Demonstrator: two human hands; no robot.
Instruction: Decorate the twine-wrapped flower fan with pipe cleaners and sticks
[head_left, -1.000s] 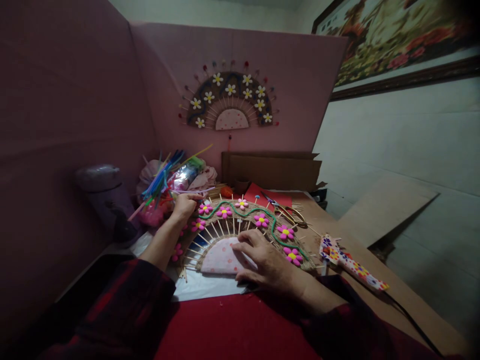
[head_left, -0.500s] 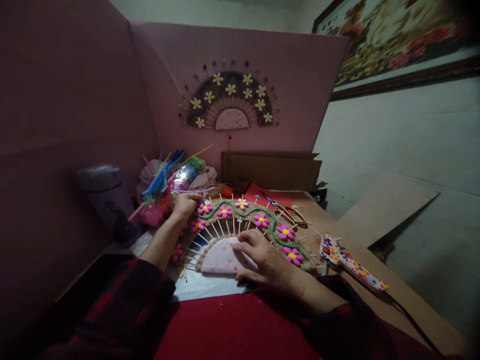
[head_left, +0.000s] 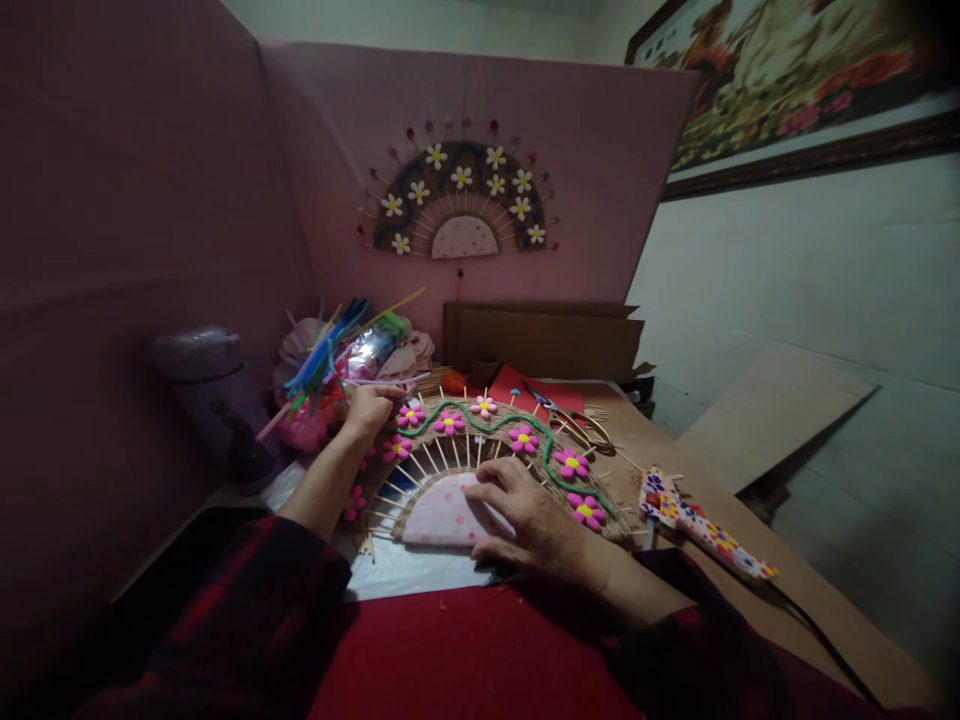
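A half-round woven fan [head_left: 480, 455] with wooden spokes, pink flowers and a green wavy cord lies on the table in front of me. My right hand [head_left: 529, 520] rests flat on its pale pink centre piece [head_left: 442, 518], fingers spread. My left hand [head_left: 367, 410] is closed in a pinch at the fan's upper left rim, beside a pink flower [head_left: 410, 416]; what it pinches is too small to make out.
A bundle of coloured pipe cleaners [head_left: 337, 350] and bags sits behind the left hand. Scissors [head_left: 574, 425] lie at the fan's right; a flower-patterned glue gun [head_left: 701, 525] with a cord lies further right. Cardboard [head_left: 544, 340] leans on the pink screen, where a finished fan [head_left: 461, 200] hangs.
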